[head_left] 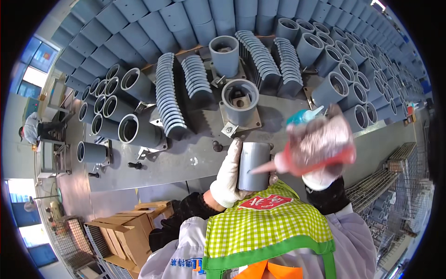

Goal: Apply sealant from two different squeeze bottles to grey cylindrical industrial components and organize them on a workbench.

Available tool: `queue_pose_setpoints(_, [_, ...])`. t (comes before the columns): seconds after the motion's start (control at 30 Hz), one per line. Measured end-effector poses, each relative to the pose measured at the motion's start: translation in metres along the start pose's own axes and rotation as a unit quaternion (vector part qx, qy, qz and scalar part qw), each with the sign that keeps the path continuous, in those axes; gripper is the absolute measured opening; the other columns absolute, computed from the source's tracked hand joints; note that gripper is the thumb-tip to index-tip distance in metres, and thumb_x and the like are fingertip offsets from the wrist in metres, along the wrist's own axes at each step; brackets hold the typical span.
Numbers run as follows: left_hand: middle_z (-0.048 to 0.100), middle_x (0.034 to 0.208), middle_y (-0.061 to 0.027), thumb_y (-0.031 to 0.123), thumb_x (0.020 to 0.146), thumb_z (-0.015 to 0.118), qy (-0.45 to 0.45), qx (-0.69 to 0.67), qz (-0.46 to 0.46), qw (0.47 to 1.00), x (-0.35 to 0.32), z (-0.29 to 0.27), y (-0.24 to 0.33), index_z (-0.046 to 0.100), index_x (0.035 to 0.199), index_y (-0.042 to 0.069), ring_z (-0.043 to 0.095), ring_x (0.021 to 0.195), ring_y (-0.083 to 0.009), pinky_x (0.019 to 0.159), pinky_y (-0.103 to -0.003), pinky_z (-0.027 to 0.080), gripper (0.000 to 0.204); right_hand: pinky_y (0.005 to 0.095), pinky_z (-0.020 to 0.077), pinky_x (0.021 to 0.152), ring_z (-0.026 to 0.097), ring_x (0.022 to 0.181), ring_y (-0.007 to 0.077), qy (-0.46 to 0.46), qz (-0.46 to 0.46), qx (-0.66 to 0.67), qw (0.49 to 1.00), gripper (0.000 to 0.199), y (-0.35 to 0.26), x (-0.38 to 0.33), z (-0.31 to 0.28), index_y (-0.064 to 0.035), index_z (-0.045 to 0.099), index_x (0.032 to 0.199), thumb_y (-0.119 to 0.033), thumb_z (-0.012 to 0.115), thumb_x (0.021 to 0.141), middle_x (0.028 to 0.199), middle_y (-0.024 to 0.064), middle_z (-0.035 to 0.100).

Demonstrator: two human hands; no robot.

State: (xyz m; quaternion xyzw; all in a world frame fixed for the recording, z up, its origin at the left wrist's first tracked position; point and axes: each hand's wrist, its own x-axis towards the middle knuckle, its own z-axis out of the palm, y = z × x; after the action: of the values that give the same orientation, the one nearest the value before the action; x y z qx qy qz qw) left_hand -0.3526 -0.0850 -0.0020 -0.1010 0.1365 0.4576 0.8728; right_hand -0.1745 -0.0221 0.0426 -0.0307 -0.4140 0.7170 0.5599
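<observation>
Head view, looking down past my green-checked apron: my left hand, in a white knit glove, is wrapped around a short grey plastic pipe sleeve, fingers closed on its left wall, holding it upright just above my chest. My right hand, also gloved, is closed on a soft clear squeeze bottle with a red tapered nozzle; the bottle is motion-blurred, and its nozzle tip meets the sleeve's side wall.

Handling judgement: the sleeve looks rigid, smooth-walled and light enough for one hand; a wrap around the outer barrel suits it, since the smooth wall could slip in a loose grip. The bottle appears pliable and would yield under pressure.

On the grey metal workbench beyond, two round grey sleeves sit on square metal fixtures. Rows of curved grey half-shells stand on edge beside them. Stacked grey pipe sections lie to the left and right, matte and uniform. Cardboard boxes stand at lower left.
</observation>
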Motion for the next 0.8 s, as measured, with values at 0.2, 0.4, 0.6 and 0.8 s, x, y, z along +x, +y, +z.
queue_pose_setpoints(0.2, [0.060,0.110,-0.0218,0.063,0.090,0.049,-0.012,-0.003,0.006,1.000,-0.017,-0.012,0.005,0.052,0.122,-0.001,0.062,0.096,-0.0332,0.082,-0.046,0.054,0.072,0.0559,0.0381,0.102,0.051,0.117,0.0361,-0.115,-0.005,-0.022,0.993,0.090,0.004,0.018,0.010,-0.0129,0.024,0.147,-0.036,0.077,0.078,0.123,0.0093,0.054])
queue_pose_setpoints(0.4, [0.058,0.113,-0.0215,0.063,0.090,0.049,0.018,-0.091,0.022,0.995,-0.034,-0.012,0.014,0.049,0.127,0.001,0.061,0.098,-0.0344,0.082,-0.046,0.053,0.072,0.0510,0.0485,0.093,0.058,0.108,0.0359,-0.116,0.048,0.118,0.985,0.065,0.023,0.013,0.010,-0.0069,0.038,0.138,-0.045,0.060,0.091,0.108,0.0159,0.060])
queue_pose_setpoints(0.6, [0.056,0.107,-0.0186,0.058,0.091,0.051,0.004,-0.053,0.099,0.994,-0.041,-0.011,0.015,0.047,0.125,0.001,0.057,0.095,-0.0313,0.087,-0.046,0.049,0.066,0.0425,0.0570,0.085,0.062,0.103,0.0288,0.335,0.227,0.300,0.864,0.054,0.057,0.021,-0.031,-0.0029,0.058,0.114,-0.047,0.066,0.085,0.104,0.0114,0.064])
queue_pose_setpoints(0.8, [0.054,0.110,-0.0165,0.054,0.086,0.058,0.022,-0.066,0.101,0.992,-0.036,-0.013,0.011,0.046,0.126,0.002,0.054,0.099,-0.0311,0.094,-0.047,0.045,0.067,0.0322,0.0604,0.060,0.069,0.076,0.0241,0.353,0.290,0.417,0.786,0.046,0.118,0.018,-0.110,-0.0062,0.063,0.100,-0.050,0.060,0.086,0.088,0.0101,0.069])
